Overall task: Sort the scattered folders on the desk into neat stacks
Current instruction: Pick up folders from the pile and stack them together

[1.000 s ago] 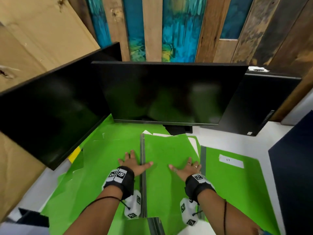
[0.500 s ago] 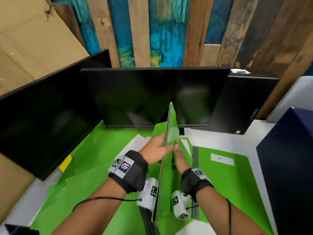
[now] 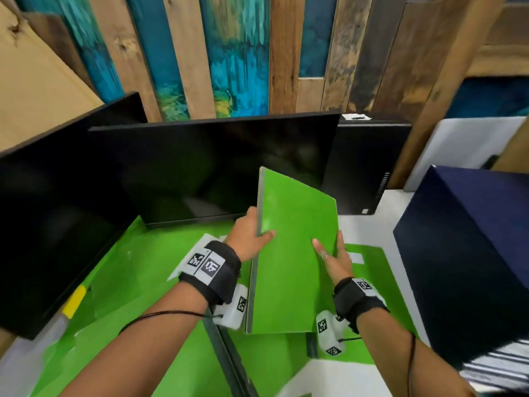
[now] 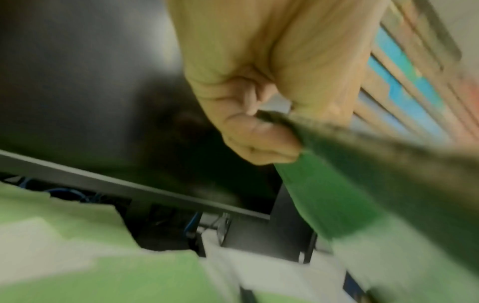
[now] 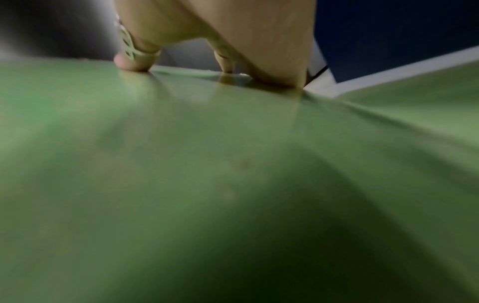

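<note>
A green folder with a grey spine is lifted off the desk and tilted, its cover facing me. My left hand grips its spine edge, thumb on the cover and fingers behind; the left wrist view shows that hand pinching the folder. My right hand holds the folder's right edge, thumb on the cover, fingers wrapped behind. The right wrist view is filled by the green cover with the hand at its edge. More green folders lie flat on the desk below, one with a white label.
Two dark monitors stand close behind and to the left. A black computer case stands at the back right, and a dark blue box on the right. A white sheet lies among the folders. The desk is white.
A second ago both hands lay flat on a folder on the desk. They raised it on edge, and now it is turned with its cover facing me, held by both side edges.
</note>
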Action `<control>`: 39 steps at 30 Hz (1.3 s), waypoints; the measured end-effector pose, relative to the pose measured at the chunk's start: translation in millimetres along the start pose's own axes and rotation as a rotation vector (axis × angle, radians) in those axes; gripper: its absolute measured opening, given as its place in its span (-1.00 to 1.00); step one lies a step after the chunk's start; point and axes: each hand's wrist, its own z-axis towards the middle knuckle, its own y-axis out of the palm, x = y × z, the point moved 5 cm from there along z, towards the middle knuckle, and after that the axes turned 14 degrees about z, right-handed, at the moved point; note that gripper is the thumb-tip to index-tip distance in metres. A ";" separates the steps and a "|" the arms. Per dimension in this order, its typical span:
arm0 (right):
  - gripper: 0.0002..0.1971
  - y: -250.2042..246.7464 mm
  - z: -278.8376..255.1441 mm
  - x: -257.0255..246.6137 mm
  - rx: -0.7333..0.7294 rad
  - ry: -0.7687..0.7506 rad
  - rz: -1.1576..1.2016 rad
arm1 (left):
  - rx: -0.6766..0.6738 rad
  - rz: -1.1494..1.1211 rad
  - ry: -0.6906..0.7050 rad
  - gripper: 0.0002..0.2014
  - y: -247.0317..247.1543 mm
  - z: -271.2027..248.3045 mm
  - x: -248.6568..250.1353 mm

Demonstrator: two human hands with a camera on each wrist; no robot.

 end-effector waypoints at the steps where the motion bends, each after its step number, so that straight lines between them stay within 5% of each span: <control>1: -0.02 -12.9 1.5 5.3 0.028 0.023 -0.113 | -0.044 0.023 -0.053 -0.54 20.3 3.2 -4.5; 7: 0.00 -86.3 13.5 31.7 0.169 0.219 -0.714 | -0.418 -0.040 -0.088 -0.31 122.9 4.3 5.5; 15: 0.08 -129.4 27.0 46.2 0.177 0.257 -0.863 | -0.509 0.095 -0.082 -0.11 174.0 3.4 25.0; 21: -0.06 -74.3 16.7 42.7 -0.097 0.162 -0.979 | -0.445 0.202 -0.185 -0.09 158.2 8.1 -19.5; 27: -0.15 9.7 8.3 71.9 -0.411 0.117 -1.090 | -0.387 0.567 -0.331 -0.25 103.4 9.1 -108.9; 30: -0.19 23.7 12.2 84.6 -0.408 0.176 -1.197 | -0.427 0.655 -0.480 -0.19 84.3 -6.4 -147.1; 39: -0.36 28.9 8.0 80.2 -0.385 0.186 -1.430 | -0.385 0.646 -0.497 -0.04 72.7 -11.3 -165.4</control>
